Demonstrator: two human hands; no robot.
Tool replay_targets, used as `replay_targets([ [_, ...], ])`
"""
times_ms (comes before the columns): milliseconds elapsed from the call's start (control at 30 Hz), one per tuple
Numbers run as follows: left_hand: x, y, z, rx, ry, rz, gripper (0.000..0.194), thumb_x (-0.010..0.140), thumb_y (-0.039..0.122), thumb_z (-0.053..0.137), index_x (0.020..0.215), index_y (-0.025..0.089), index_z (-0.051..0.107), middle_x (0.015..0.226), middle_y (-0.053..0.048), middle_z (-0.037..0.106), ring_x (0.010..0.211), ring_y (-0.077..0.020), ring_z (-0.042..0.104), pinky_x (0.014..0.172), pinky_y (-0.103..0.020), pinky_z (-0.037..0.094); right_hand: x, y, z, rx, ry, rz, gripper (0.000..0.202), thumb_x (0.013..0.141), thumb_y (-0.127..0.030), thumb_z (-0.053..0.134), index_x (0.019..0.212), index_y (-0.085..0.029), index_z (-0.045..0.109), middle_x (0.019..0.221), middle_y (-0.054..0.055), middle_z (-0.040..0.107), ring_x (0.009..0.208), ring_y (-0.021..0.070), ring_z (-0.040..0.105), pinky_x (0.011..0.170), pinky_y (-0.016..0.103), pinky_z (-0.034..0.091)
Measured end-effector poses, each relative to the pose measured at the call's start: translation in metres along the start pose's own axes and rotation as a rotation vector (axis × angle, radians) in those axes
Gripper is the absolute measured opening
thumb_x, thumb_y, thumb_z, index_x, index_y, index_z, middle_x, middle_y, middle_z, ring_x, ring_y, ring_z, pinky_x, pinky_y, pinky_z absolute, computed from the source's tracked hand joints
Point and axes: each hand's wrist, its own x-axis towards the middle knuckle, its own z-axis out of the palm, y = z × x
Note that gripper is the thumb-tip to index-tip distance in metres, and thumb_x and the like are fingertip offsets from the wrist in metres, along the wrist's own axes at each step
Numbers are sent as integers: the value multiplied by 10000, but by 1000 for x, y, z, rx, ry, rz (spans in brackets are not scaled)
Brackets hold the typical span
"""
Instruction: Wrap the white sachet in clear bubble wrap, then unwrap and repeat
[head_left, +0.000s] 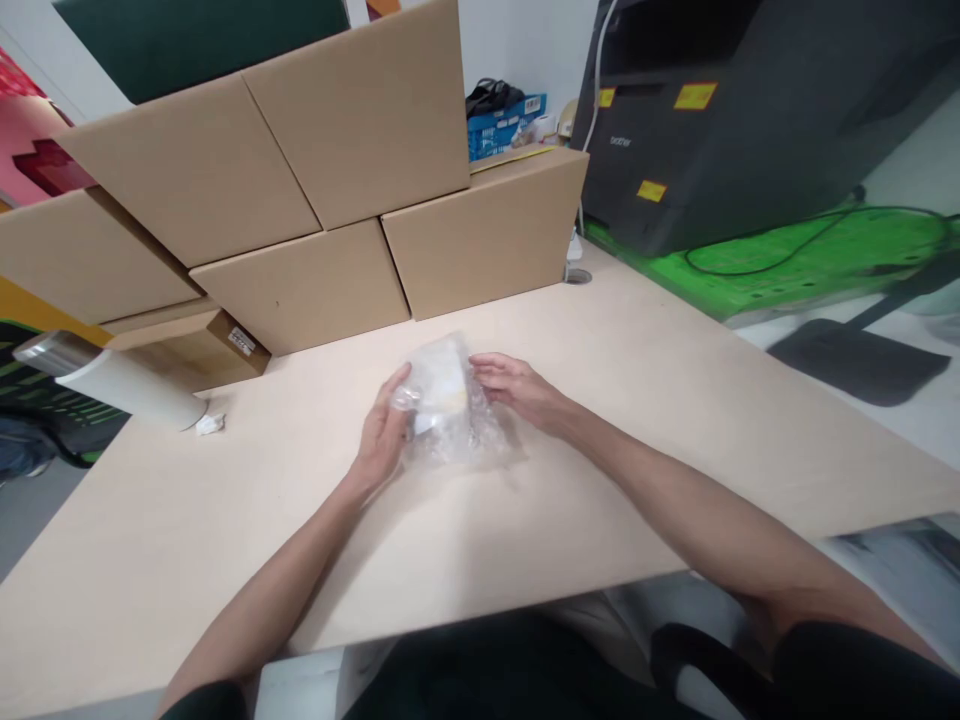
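A white box-like item wrapped in clear bubble wrap (442, 400) is at the middle of the light wooden table. On its left side, my left hand (384, 428) grips the wrapped item, the thumb and fingers along its edge. My right hand (521, 388) is at the item's right side, fingers stretched toward it and slightly apart, the fingertips by the upper right edge of the plastic. Loose wrap spreads out at the item's lower right.
Cardboard boxes (300, 290) are stacked along the table's (600, 500) back edge. A white cylinder (142, 385) and a crumpled white scrap (211, 423) lie at the left. A large dark printer (637, 150) stands at the back right on a green surface (825, 250).
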Motion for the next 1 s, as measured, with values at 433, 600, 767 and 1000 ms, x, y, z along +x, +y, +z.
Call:
replay_targets([
  [433,-1,17,-32,-993,405,-318,335,983,376,488,1227,235,669,1055,-42,774,1089,-221,703,995,-384,543,-1,-13,-9,-104,141,-214,370,649,-242,704,1012,-223,637,800,-13,645,627,129,576,683,343,523],
  [600,-20,-2,-47,-1093,470,-457,394,997,292,402,1320,242,622,923,-51,792,934,-255,749,900,-466,593,1,-26,-21,-170,314,-369,335,663,-302,694,987,-230,643,889,27,672,796,180,612,778,369,515],
  [767,-34,-5,-36,-1005,353,-448,458,954,346,506,1395,229,556,1202,-106,732,1148,-294,673,966,-505,549,-9,-25,-6,-268,188,-269,444,823,-581,611,1121,-252,630,1170,73,673,1040,237,635,924,426,495],
  [1000,-66,-19,-54,-267,609,-182,910,793,287,767,1513,435,231,1553,-64,421,1339,-261,529,1008,-410,525,-11,-19,-11,-779,95,-438,578,849,-513,598,1362,-257,527,1405,127,545,1296,346,499,1062,541,402],
])
